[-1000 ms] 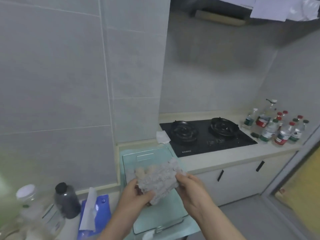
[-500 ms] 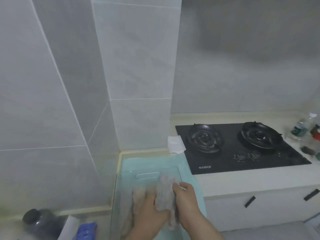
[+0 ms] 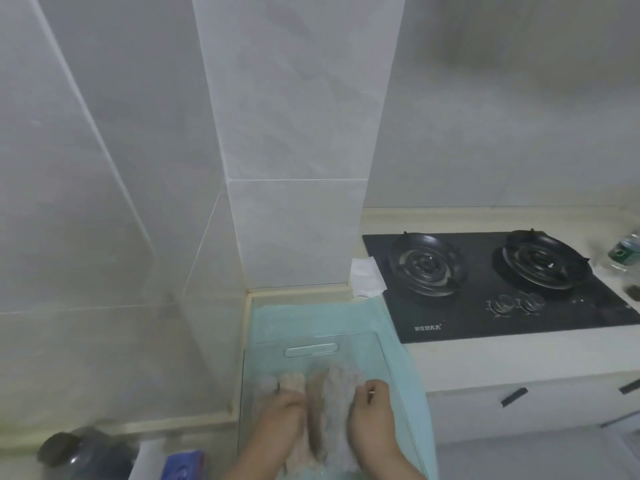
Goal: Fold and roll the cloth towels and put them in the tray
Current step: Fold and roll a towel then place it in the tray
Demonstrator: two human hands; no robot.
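Observation:
A clear tray (image 3: 311,349) sits on a light green cloth (image 3: 311,313) on the counter. Inside it lie fuzzy rolled towels side by side: a grey one (image 3: 337,403), a pale beige one (image 3: 291,381) and a greyish one (image 3: 263,382) at the left. My right hand (image 3: 372,420) presses on the grey towel's right side, fingers curled on it. My left hand (image 3: 282,419) rests on the beige roll, beside the grey one. The near ends of the rolls are hidden by my hands.
A tiled wall column stands right behind the tray. A black two-burner stove (image 3: 491,282) lies to the right, with a white paper (image 3: 367,277) at its left edge. A dark bottle (image 3: 69,452) and a blue pack (image 3: 183,464) sit at bottom left; a bottle (image 3: 627,249) is at far right.
One second ago both hands held the grey towel up above the tray; they lowered it in, and it lies beside the other rolls. The view has shifted down and right.

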